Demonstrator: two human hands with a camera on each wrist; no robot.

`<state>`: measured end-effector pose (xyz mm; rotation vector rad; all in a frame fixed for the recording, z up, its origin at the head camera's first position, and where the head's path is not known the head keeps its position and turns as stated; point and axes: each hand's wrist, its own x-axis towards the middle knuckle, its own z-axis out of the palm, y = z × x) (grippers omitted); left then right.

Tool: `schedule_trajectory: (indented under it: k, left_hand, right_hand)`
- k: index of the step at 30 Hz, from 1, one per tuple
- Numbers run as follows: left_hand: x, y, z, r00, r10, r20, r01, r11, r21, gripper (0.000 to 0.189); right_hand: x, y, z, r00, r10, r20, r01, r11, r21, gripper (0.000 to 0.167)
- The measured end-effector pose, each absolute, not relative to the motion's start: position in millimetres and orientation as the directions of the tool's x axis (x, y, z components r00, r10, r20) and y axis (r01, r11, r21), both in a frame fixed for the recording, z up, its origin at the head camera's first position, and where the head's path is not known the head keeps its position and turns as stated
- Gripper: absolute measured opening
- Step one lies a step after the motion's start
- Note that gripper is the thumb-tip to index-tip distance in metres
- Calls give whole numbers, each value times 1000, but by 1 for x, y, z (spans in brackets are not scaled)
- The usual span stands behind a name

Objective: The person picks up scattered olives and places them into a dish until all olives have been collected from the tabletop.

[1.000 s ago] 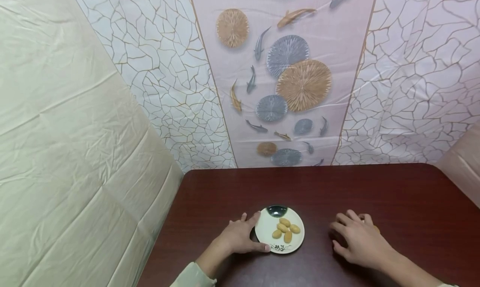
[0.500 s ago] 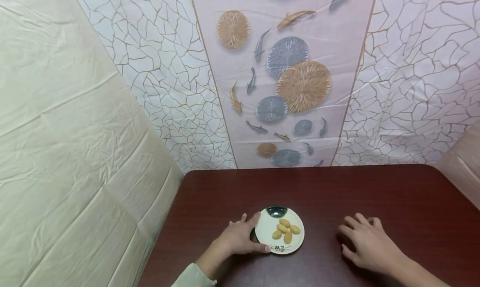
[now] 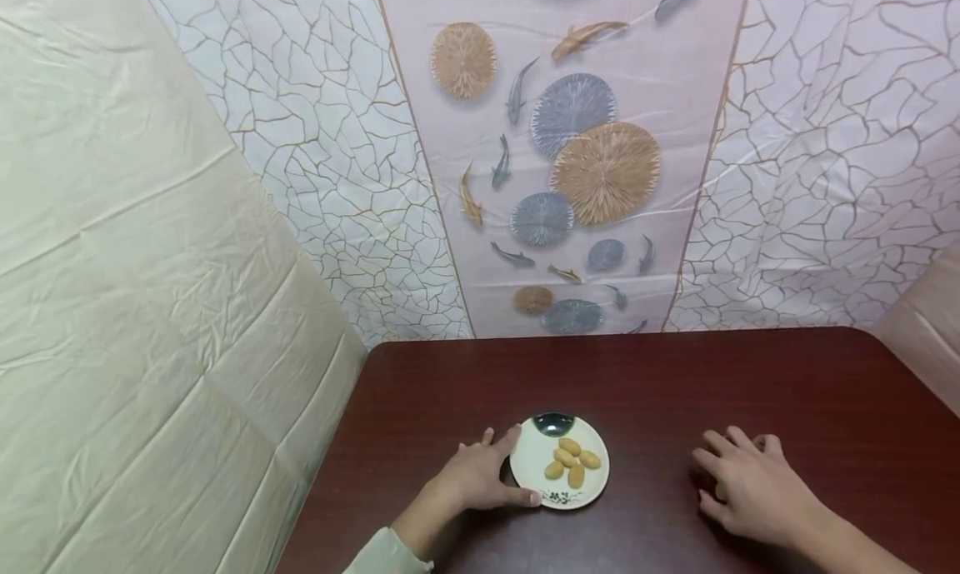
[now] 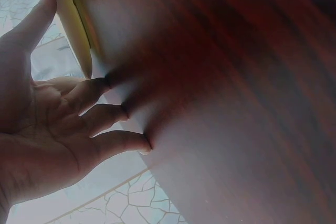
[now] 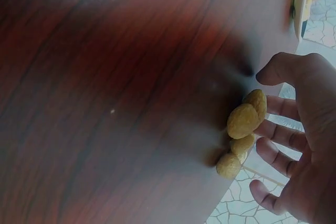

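Yellow oval pieces [image 3: 576, 476] sit grouped on the plate [image 3: 529, 461], lower centre — its rim touched by the spread left hand [image 3: 480, 474], presumably for steadiness — while more lie at lower right beneath the loosely bent, apparently ungripping right hand [image 3: 761, 486], seemingly corralled.

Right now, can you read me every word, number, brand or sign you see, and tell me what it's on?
None: I can see no readable words, numbers, brands or signs.
Cream plate: just a small dark flower drawing, too small to show fine details.
Wall cloth: printed fish and round shapes, no visible writing.
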<state>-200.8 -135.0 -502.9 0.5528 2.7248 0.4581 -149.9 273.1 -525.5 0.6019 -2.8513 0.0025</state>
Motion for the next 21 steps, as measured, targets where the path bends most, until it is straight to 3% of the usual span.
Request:
schedule_trajectory:
  k: [21]
  left_hand:
    - [-202,-137,-507,-872,422,-250,315,873,373,116]
  right_hand:
    - [-148,276,-524,-905,-386,178,-385,922,40,48]
